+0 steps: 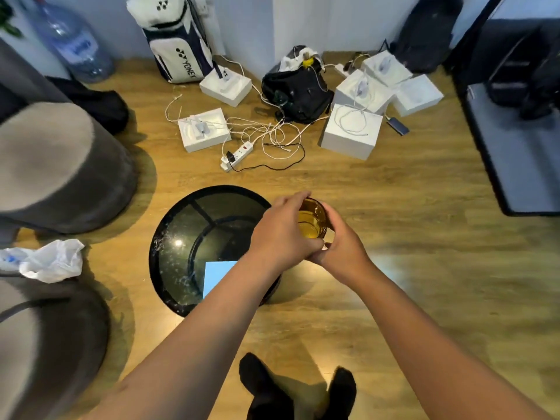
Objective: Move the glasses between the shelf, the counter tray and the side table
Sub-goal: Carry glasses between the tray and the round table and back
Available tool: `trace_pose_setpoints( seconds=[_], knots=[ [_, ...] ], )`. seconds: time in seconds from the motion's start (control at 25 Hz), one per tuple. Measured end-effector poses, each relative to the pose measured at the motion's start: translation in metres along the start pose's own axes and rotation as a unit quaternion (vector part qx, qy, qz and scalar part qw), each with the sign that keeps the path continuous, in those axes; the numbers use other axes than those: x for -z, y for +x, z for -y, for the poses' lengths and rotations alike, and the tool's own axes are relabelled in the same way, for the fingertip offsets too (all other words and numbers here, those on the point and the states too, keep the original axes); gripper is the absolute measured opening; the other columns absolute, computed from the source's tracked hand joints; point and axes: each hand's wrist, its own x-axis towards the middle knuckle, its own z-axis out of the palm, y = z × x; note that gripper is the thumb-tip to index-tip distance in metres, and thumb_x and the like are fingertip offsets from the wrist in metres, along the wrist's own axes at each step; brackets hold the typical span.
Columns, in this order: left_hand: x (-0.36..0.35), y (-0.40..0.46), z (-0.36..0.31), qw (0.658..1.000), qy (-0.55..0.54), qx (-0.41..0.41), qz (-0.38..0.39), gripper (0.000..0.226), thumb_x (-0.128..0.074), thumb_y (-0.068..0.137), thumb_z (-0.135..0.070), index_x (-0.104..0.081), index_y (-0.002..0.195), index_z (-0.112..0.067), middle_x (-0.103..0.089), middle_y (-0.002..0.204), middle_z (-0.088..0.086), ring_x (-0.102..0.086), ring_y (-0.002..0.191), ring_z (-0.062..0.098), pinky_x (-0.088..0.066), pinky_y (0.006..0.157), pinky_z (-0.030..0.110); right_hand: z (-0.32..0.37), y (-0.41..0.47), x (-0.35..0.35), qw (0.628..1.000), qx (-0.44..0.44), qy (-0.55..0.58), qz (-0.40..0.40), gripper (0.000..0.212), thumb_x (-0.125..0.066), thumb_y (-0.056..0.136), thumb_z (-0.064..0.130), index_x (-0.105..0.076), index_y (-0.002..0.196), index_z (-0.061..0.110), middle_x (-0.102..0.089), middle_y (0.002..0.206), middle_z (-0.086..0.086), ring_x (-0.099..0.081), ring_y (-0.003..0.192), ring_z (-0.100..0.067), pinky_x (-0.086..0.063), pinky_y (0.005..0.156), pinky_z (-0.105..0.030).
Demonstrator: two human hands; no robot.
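Over the wooden floor [394,268], both hands' fingers [291,204] grip an upright amber glass [312,221], mouth up.

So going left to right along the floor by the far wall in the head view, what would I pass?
Water bottle → Yonex bag → black bag → white boxes → black backpack.

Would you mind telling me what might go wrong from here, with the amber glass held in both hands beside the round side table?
1. The amber glass hangs past the side table's right rim, over bare floor; a slip by the left hand or right hand would likely drop it.
2. The blue sheet lies on the tabletop; a glass set on it may slide.
3. Loose cables just beyond the table could catch a foot.
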Motion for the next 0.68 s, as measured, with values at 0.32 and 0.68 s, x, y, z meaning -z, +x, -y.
trace_pose_setpoints(
  seconds=[0.32, 0.68],
  knots=[
    [0.042, -0.022, -0.188, 0.989, 0.021, -0.142, 0.016, 0.103, -0.087, 0.069, -0.058, -0.036, 0.156, -0.039, -0.048, 0.149, -0.011, -0.051, 0.131, 0.011, -0.05, 0.103, 0.033, 0.092, -0.082, 0.141, 0.993, 0.052, 0.062, -0.085, 0.098, -0.098, 0.065, 0.012, -0.045, 0.144, 0.038, -0.061, 0.136, 0.008, -0.06, 0.125, -0.014, -0.06, 0.085, -0.023],
    [0.081, -0.077, -0.373, 0.951, -0.089, -0.297, -0.01, 0.09, -0.068, 0.079, -0.074, -0.029, 0.156, -0.05, -0.043, 0.159, -0.014, -0.048, 0.137, 0.007, -0.046, 0.108, 0.04, 0.207, -0.207, 0.323, 0.961, 0.136, 0.025, -0.239, 0.095, -0.097, 0.068, 0.04, -0.044, 0.146, 0.037, -0.058, 0.134, 0.015, -0.057, 0.123, -0.008, -0.053, 0.089, -0.022]
  ],
)
